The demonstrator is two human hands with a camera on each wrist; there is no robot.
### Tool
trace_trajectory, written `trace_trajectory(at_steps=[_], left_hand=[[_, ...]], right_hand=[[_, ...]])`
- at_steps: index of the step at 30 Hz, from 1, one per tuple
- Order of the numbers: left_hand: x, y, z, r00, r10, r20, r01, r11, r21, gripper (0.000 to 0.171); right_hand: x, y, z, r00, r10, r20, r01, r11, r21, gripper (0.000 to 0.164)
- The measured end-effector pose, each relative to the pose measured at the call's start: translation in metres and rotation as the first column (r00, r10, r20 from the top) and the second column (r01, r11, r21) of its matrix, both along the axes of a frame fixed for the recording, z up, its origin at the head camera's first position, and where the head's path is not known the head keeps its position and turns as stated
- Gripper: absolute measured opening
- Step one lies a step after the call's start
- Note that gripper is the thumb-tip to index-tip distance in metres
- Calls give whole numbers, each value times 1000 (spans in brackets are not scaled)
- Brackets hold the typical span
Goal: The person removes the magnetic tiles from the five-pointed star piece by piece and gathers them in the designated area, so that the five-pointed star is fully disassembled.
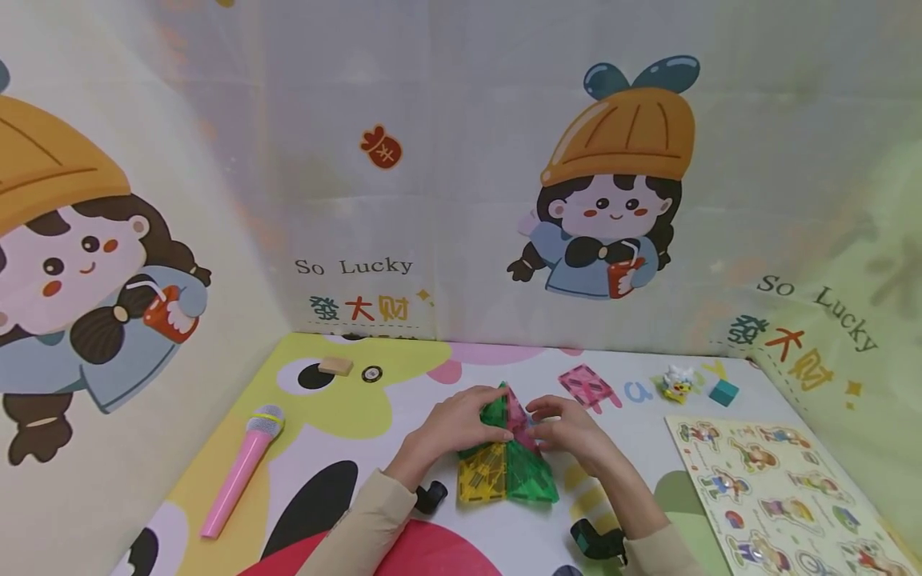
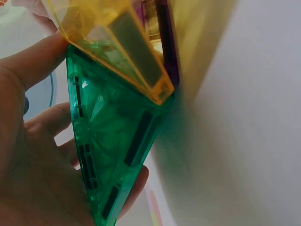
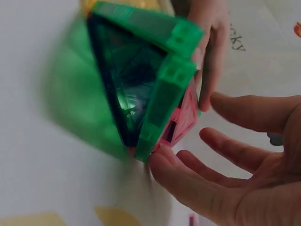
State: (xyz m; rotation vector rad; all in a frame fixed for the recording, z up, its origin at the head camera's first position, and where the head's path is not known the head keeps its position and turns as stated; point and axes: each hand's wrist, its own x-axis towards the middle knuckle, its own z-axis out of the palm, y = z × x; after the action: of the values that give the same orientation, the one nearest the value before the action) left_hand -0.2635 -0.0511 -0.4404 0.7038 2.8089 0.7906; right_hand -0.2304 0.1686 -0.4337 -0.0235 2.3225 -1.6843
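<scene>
Between the hands stands a small structure of translucent magnetic tiles, with a yellow tile (image 1: 481,474) and a green tile (image 1: 531,472) on the near side. A pink triangular tile (image 1: 515,416) rises behind them. My left hand (image 1: 457,420) holds the structure's left side, thumb near the yellow corner and fingers behind a green triangular tile (image 2: 108,122). On the other side, my right hand (image 1: 572,428) has its fingers spread and loosely bent. One of its fingertips touches the lower corner by the pink tile in the right wrist view, where a dark blue triangular tile (image 3: 127,70) also shows.
A pink toy microphone (image 1: 241,480) lies at left. Toward the back are a wooden block (image 1: 335,366), a small round black piece (image 1: 372,374), a loose pink tile (image 1: 585,386), a figurine (image 1: 677,384) and a teal cube (image 1: 723,392). A picture board (image 1: 745,484) lies at right.
</scene>
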Motion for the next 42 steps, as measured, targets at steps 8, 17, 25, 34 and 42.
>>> trace_trajectory(at_steps=[8,17,25,34,42], left_hand=[[-1,-3,-1,1000,15,9,-15,1000,25,76],[-1,-6,-1,1000,16,13,-16,1000,26,75],[-2,-3,-5,1000,15,4,-15,1000,17,76],[-2,-2,-2,1000,11,-7,-11,1000,-1,78],[-5,-6,-2,1000,2,16,-3,1000,17,80]], right_hand=[[-10,17,-9,984,119,132,-79,959,-274,52],[-13,20,-12,978,136,157,-80,945,-317,54],[-10,24,-11,974,131,183,-52,922,-384,56],[-10,31,-11,960,213,182,-107,878,-467,57],[-13,37,-15,933,318,167,-153,772,-618,58]])
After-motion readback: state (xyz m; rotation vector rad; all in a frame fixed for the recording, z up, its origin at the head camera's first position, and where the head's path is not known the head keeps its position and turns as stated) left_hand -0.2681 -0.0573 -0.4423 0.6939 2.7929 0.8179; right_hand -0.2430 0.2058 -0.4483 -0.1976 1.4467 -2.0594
